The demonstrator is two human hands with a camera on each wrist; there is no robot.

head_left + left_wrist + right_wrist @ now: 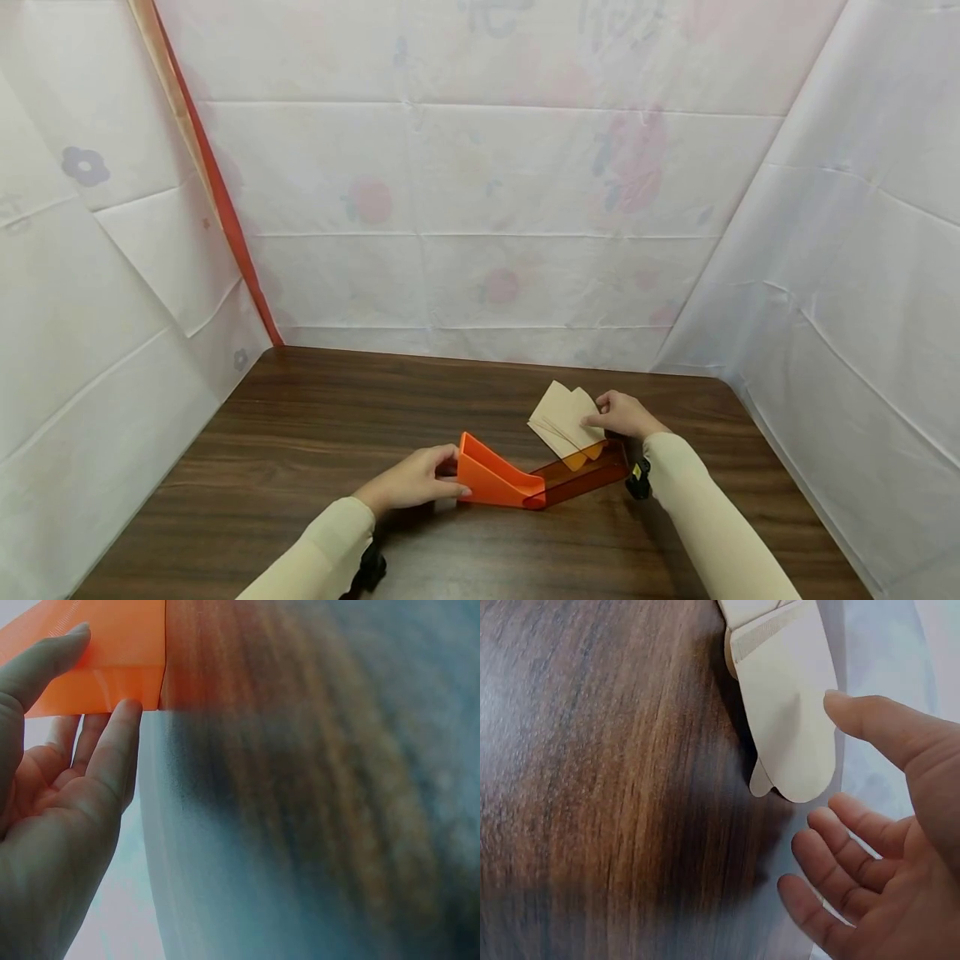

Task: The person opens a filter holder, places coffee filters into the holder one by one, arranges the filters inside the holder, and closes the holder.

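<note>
An orange wedge-shaped holder point(491, 479) stands on the dark wood table, its see-through amber cover point(581, 479) extending to the right. My left hand point(412, 479) grips the holder's left end, the thumb on one face and fingertips against the lower edge in the left wrist view point(67, 772). Several cream paper filters point(558, 421) lie fanned behind the cover, their rounded ends partly seen through it. At their right edge is my right hand point(626, 415), thumb at the paper. In the right wrist view, its fingers point(825, 862) are spread apart from the filters point(791, 712).
The brown wooden table point(322, 417) has pale patterned sheets point(465, 183) hanging behind it and at both sides. A red-orange strip point(225, 200) runs down the back left corner. Each wrist wears a dark device.
</note>
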